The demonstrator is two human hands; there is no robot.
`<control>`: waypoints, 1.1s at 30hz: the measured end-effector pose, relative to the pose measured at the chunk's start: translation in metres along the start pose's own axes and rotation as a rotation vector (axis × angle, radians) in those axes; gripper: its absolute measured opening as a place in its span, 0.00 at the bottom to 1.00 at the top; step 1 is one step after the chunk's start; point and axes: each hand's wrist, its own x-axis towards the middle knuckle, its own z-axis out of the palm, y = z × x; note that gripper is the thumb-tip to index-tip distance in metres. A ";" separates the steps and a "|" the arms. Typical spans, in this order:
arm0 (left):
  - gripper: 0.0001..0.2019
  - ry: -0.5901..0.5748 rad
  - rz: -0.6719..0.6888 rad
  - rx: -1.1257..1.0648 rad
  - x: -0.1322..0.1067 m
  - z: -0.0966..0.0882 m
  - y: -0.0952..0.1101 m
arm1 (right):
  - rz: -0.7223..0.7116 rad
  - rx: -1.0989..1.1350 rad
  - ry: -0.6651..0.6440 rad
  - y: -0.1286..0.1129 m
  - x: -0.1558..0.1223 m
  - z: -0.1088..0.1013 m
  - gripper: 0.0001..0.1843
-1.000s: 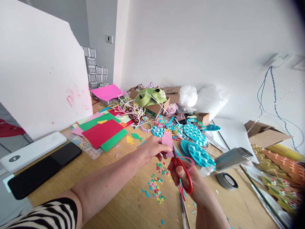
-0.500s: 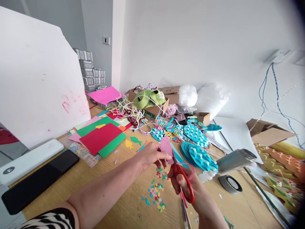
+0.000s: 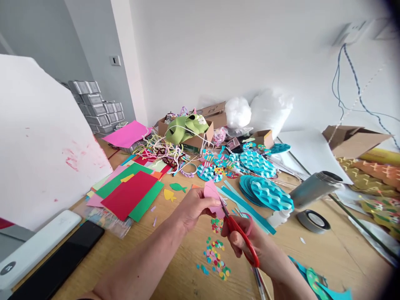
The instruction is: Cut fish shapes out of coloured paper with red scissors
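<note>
Between the thumb and fingers of my left hand point(image 3: 195, 205) is a piece of pink paper point(image 3: 211, 193), held up above the table. My right hand point(image 3: 246, 239) grips red-handled scissors point(image 3: 240, 234), their blades at the lower right edge of the paper. A thin pink strip point(image 3: 249, 224) curls away beside the scissors. Below the hands lie several small coloured paper dots point(image 3: 215, 254). A yellow paper fish point(image 3: 169, 195) and a green paper fish point(image 3: 178, 187) rest left of my left hand.
Coloured sheets point(image 3: 129, 196) are stacked at left, near a black phone point(image 3: 59, 262) and a white device point(image 3: 39, 241). Blue scalloped ovals point(image 3: 271, 193), a metal bottle point(image 3: 315, 189) and a tape roll point(image 3: 313, 221) stand right. A cardboard box point(image 3: 208, 135) of craft items sits behind.
The view has tilted and shifted, so blue strips at lower right now show. Both hands stay together at the pink paper, and the scissors remain at its edge.
</note>
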 end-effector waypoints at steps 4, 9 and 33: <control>0.12 0.015 -0.013 0.021 0.002 0.000 -0.001 | 0.025 -0.005 0.014 0.000 -0.001 0.000 0.36; 0.12 0.021 0.003 0.072 0.002 -0.003 -0.002 | 0.017 0.010 0.015 -0.002 -0.001 0.000 0.36; 0.13 -0.041 0.046 0.225 0.002 -0.003 -0.004 | -0.085 -0.001 -0.013 0.006 -0.005 -0.008 0.33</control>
